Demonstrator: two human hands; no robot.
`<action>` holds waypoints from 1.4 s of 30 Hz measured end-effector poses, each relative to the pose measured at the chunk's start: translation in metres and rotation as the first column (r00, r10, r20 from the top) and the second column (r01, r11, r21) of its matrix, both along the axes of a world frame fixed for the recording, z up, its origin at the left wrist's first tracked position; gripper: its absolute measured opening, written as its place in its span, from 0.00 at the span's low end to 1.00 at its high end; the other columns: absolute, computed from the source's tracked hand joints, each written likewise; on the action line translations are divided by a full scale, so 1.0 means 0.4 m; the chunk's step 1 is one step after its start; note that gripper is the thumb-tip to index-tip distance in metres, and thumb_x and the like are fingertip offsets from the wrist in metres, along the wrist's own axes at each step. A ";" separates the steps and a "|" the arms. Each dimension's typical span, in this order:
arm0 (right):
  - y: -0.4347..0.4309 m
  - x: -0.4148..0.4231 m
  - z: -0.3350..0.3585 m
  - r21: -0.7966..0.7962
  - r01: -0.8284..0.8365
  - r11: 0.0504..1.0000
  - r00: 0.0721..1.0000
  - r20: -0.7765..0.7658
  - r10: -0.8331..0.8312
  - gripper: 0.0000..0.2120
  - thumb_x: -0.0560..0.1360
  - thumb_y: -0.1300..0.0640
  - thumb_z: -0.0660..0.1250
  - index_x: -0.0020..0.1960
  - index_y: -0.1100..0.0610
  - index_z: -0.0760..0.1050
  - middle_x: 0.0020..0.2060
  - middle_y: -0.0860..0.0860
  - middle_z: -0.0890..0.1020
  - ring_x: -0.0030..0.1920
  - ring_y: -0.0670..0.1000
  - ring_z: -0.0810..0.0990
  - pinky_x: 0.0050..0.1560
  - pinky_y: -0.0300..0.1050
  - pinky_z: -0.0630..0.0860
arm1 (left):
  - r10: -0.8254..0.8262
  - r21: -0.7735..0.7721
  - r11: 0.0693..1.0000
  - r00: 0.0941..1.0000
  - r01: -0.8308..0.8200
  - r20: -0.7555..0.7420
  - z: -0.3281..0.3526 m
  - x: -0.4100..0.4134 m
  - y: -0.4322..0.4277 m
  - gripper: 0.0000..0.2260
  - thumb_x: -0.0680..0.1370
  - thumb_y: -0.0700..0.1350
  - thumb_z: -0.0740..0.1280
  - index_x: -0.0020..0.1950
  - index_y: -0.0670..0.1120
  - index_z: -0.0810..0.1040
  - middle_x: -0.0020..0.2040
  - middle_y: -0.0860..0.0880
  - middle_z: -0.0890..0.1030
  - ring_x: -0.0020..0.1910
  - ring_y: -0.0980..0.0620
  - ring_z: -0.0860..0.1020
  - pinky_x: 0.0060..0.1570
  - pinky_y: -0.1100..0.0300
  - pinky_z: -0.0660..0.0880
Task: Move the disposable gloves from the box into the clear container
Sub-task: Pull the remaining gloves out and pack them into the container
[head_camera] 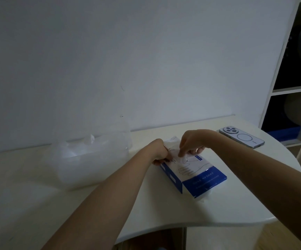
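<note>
we're looking down at a white tabletop (38,199) in pretty dim light. the box (198,175) lies flat near the middle, its long side running from about 11 o'clock to 5 o'clock. it's blue and white, with a line drawing of a glove on the white top face. there's white lettering on the blue band at the near end, but it's too blurry for us to read, so no brand.

the left hand (159,152) is clenched around the far end of the box. the right hand (191,143) comes in from 3 o'clock with its fingertips pointing down, pinching the gloves (173,144). these are thin clear film bunched up at the box's far opening, between the two hands.

the clear container (92,165) sits at 9 o'clock of the box, just beside it. some crumpled film (91,138) pokes up at its far rim.

at 2 o'clock of the box, well apart, a phone (241,137) lies face down. we can see a round camera cluster and a ring mark on its back, with no logo we can make out. a white shelf unit (279,91) stands at the right edge, and its contents are too dark to tell.
</note>
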State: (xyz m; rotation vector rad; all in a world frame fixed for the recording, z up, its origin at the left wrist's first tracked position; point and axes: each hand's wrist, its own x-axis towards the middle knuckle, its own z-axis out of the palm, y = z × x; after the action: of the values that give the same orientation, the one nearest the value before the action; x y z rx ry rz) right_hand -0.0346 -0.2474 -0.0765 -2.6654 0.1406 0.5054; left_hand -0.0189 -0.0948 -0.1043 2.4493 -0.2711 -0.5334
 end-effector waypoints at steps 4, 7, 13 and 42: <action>0.014 -0.011 -0.006 -0.203 -0.027 0.979 0.998 0.049 0.038 0.20 0.69 0.55 0.76 0.56 0.64 0.77 0.44 0.57 0.83 0.41 0.50 0.80 0.45 0.40 0.78 | -0.009 0.000 1.000 1.000 0.009 0.006 -0.002 -0.003 0.001 0.11 0.75 0.40 0.71 0.55 0.37 0.80 0.48 0.42 0.81 0.34 0.50 0.74 0.32 0.60 0.75; 0.023 -0.018 -0.015 -0.274 -0.030 0.961 0.994 0.090 0.056 0.22 0.69 0.54 0.76 0.57 0.64 0.76 0.50 0.57 0.82 0.50 0.54 0.82 0.52 0.42 0.78 | -0.025 0.003 1.000 1.000 0.025 0.005 0.000 -0.006 0.001 0.10 0.75 0.42 0.71 0.52 0.38 0.79 0.44 0.42 0.79 0.32 0.50 0.72 0.31 0.61 0.74; -0.021 -0.020 0.015 0.232 0.099 0.968 0.992 0.056 -0.115 0.11 0.79 0.58 0.65 0.57 0.64 0.75 0.46 0.55 0.81 0.44 0.50 0.80 0.37 0.38 0.78 | -0.054 0.059 0.997 0.998 0.054 0.012 0.010 -0.024 -0.010 0.10 0.75 0.48 0.70 0.38 0.45 0.73 0.37 0.47 0.73 0.32 0.51 0.70 0.31 0.61 0.71; 0.013 -0.010 -0.045 0.514 0.117 0.850 0.871 0.358 -0.337 0.10 0.75 0.59 0.69 0.36 0.60 0.75 0.29 0.53 0.77 0.30 0.48 0.75 0.33 0.37 0.73 | -0.077 0.034 0.996 0.997 0.077 0.020 0.011 -0.038 -0.011 0.09 0.74 0.43 0.69 0.37 0.46 0.71 0.34 0.47 0.71 0.29 0.51 0.68 0.31 0.61 0.66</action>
State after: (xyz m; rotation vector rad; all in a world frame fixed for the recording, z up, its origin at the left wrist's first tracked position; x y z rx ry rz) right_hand -0.0386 -0.2422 -0.0945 -2.1597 0.1763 -0.1405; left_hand -0.0341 -0.0992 -0.1000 2.4856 -0.3696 -0.5490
